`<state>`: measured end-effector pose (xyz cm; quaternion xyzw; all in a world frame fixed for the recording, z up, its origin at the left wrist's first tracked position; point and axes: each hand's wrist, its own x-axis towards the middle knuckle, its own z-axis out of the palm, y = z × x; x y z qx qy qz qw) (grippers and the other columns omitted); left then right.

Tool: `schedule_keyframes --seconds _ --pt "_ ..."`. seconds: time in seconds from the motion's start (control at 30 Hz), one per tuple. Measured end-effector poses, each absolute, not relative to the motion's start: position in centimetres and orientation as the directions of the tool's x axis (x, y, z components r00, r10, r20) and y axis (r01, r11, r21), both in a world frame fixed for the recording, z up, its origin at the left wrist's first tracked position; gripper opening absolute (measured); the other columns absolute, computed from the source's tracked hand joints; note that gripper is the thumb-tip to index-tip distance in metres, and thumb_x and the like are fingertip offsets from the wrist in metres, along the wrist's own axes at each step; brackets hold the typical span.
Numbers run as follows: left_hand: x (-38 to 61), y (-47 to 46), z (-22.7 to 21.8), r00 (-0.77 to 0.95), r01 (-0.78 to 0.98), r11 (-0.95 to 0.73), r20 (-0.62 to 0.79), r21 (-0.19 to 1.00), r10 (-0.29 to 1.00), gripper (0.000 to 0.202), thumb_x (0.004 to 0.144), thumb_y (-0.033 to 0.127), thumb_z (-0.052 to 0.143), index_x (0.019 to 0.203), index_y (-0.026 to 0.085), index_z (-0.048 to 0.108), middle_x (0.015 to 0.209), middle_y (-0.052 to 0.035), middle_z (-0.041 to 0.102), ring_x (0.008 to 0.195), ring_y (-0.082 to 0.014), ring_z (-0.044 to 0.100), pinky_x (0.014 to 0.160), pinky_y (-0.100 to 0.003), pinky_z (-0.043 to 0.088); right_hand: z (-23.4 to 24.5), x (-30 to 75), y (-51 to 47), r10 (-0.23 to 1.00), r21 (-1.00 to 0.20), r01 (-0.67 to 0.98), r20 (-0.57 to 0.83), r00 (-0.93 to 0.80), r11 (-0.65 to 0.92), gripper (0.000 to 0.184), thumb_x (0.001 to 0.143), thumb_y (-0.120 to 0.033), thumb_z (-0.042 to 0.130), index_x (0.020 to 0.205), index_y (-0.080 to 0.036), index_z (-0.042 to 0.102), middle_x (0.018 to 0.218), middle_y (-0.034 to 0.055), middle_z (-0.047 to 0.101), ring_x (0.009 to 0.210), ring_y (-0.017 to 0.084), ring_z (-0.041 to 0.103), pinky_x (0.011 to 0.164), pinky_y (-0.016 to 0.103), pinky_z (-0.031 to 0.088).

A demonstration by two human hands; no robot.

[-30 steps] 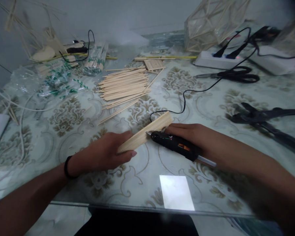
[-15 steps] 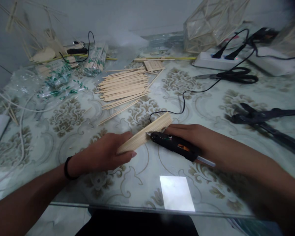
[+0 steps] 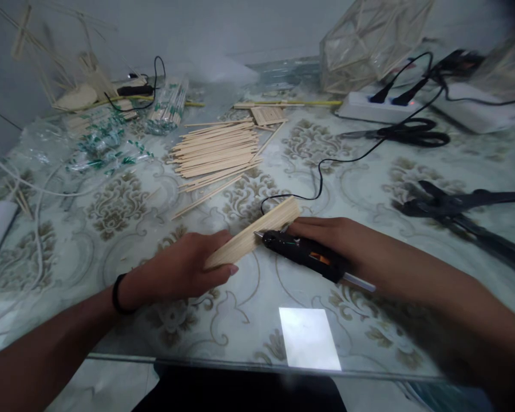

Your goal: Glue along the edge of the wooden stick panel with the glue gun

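My left hand (image 3: 193,264) is closed around the near end of a flat strip of wooden sticks (image 3: 255,232) laid side by side, which slants up to the right above the table. In my right hand (image 3: 330,237) is a black hot glue gun (image 3: 304,252), its metal tip touching or almost touching the strip's lower edge. A pale glue stick (image 3: 359,281) juts from the gun's rear. My right fingers are partly hidden behind the gun and the strip. A pile of loose wooden sticks (image 3: 218,149) lies beyond my hands.
A power strip (image 3: 373,107) with plugged cords stands at the back right, near black scissors (image 3: 412,133). Large black pliers (image 3: 459,209) lie at right. The gun's thin cord (image 3: 320,177) crosses the table. Plastic wrappers (image 3: 103,146) and bundled sticks (image 3: 169,106) occupy the back left.
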<state>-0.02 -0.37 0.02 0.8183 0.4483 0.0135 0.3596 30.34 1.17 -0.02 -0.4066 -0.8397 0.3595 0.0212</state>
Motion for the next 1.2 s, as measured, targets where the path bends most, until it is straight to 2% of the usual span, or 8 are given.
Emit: schedule_keyframes --seconds 0.37,0.5,0.8,1.2 --pt "-0.18 -0.38 -0.14 0.609 0.715 -0.362 -0.277 0.598 0.744 0.027 0.098 0.047 0.058 0.09 0.021 0.05 0.071 0.0064 0.053 0.06 -0.0089 0.045 0.061 -0.027 0.032 -0.21 30.53 1.11 0.697 -0.598 0.701 -0.306 -0.648 0.389 0.057 0.099 -0.062 0.033 0.114 -0.015 0.061 0.119 0.007 0.06 0.101 0.004 0.059 0.085 0.016 0.045" --pt "-0.17 -0.34 -0.11 0.606 0.718 -0.355 -0.286 0.599 0.742 0.029 0.097 0.048 0.058 0.089 0.021 0.051 0.07 0.0063 0.053 0.059 -0.0087 0.044 0.06 -0.028 0.032 -0.13 30.4 1.18 0.697 -0.592 0.707 -0.314 -0.645 0.388 0.06 0.098 -0.065 0.03 0.11 -0.014 0.06 0.119 0.0078 0.06 0.1 0.005 0.059 0.085 0.018 0.045" --pt "-0.02 -0.33 0.13 0.602 0.72 -0.346 -0.294 0.602 0.742 0.027 0.097 0.047 0.058 0.092 0.021 0.054 0.072 0.0057 0.055 0.06 -0.0091 0.047 0.06 -0.028 0.034 -0.11 30.32 1.1 0.703 -0.597 0.704 -0.306 -0.642 0.384 0.058 0.098 -0.062 0.032 0.111 -0.013 0.062 0.115 0.0094 0.062 0.096 0.006 0.057 0.084 0.017 0.044" --pt "-0.08 -0.37 -0.1 0.607 0.71 -0.354 -0.275 0.608 0.746 0.028 0.097 0.046 0.058 0.089 0.021 0.052 0.069 0.0064 0.054 0.058 -0.0083 0.045 0.059 -0.028 0.034 0.01 30.39 1.05 0.693 -0.606 0.706 -0.329 -0.642 0.367 0.056 0.096 -0.063 0.034 0.113 -0.016 0.06 0.12 0.0049 0.06 0.099 0.005 0.058 0.086 0.019 0.045"
